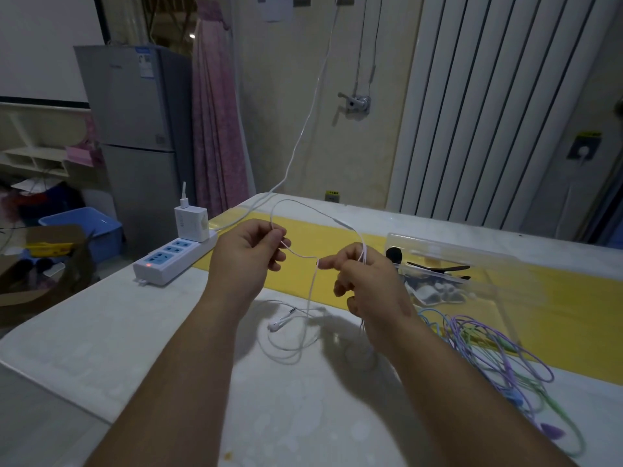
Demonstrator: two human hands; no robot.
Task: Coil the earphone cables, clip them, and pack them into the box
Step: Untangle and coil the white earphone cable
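White earphone cable [305, 256] runs between two bare hands held above a pale, marble-patterned table [101, 332]. The left hand [249, 251] has a narrow grip, pinching the cable between thumb and forefinger. The right hand [367, 284] has several turns of the same cable wound round its fingers, with its fingertips pinched on the strand. One tall loop arches above both grips. Below them the cable drops to the table and lies in loose rings, where one earbud [274, 326] and one metal plug [292, 311] rest.

Just right of the right grip lies one clear plastic box [472, 261]. Black clips [438, 267] and small white pieces show inside it, but they cannot be counted. Below and right of that grip sits one tangle of purple, blue and green cables [488, 345]. One yellow strip [556, 308] crosses the table under the box.

Left of the left grip is one white power strip [175, 261] with a red light lit and one charger [192, 224] plugged in.

Beyond the table stand one grey fridge [135, 129], one pink curtain [215, 129] and one white ribbed radiator [488, 112]. One blue tub [84, 227] sits on the floor at far left.
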